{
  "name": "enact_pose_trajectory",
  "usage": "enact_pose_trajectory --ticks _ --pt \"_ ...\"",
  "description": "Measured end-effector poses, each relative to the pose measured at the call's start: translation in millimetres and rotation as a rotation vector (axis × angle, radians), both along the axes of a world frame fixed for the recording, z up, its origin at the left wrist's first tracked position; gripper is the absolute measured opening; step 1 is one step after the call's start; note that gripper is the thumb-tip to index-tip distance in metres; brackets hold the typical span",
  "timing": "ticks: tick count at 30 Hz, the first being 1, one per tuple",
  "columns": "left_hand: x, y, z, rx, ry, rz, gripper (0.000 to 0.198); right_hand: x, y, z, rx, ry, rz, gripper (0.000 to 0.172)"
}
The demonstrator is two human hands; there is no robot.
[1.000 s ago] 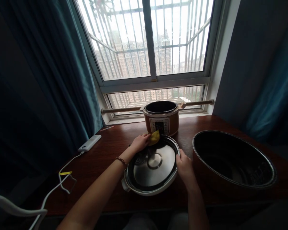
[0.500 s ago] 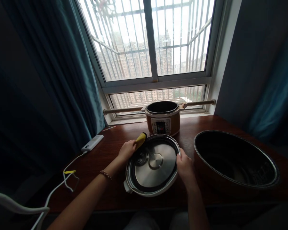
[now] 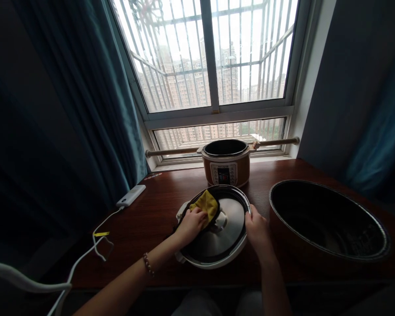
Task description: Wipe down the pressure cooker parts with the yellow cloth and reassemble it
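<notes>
A round cooker lid point(image 3: 232, 219) is tilted above the table, its metal inner face turned toward me. My right hand point(image 3: 257, 226) is closed on the lid's right rim. My left hand point(image 3: 193, 224), wearing a bead bracelet, grips a yellow cloth point(image 3: 206, 204) with a dark edge and presses it on the upper left of the lid's inner face, hiding that part. Behind the lid stands the brown and white electric cooker point(image 3: 226, 164), uncovered, with a control panel on its front.
To the right sits a large dark inner pot point(image 3: 327, 219) with a shiny rim. A white power bank point(image 3: 131, 196) with a white cable point(image 3: 80, 259) lies at the left of the wooden table point(image 3: 164, 184). A barred window and a horizontal rod point(image 3: 276, 141) are at the back.
My left hand has moved the yellow cloth from the lid's upper left rim inward onto its inner face. My right hand still holds the right rim.
</notes>
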State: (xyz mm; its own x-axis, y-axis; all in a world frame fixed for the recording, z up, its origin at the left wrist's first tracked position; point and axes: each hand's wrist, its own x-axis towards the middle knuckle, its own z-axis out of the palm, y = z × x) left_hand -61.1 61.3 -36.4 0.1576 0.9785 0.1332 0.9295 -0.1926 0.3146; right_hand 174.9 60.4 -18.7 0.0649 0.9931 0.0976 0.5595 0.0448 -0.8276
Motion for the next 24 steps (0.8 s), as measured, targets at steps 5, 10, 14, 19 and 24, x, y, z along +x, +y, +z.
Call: enact_pose_trajectory --ticks 5,10,14,19,24 --pt "16.8 -20.9 6.3 -0.137 -0.161 -0.134 0.042 1.0 -0.6 -0.8 -0.014 -0.012 -0.008 0.031" --pt "25.6 -37.4 28.8 -0.324 -0.277 -0.495 0.028 0.6 -2.0 0.6 0.000 -0.013 0.000 0.029" --pt "12.0 -28.8 38.1 -0.450 -0.098 -0.494 0.031 1.2 -0.7 -0.7 0.006 -0.010 0.004 0.027" --pt "-10.0 -12.7 35.7 -0.351 0.154 -0.189 0.025 2.3 -0.3 -2.1 0.010 0.006 0.015 0.028" --pt "-4.0 2.9 41.9 -0.126 0.139 -0.040 0.019 2.4 -0.4 -1.1 0.009 0.007 0.020 0.029"
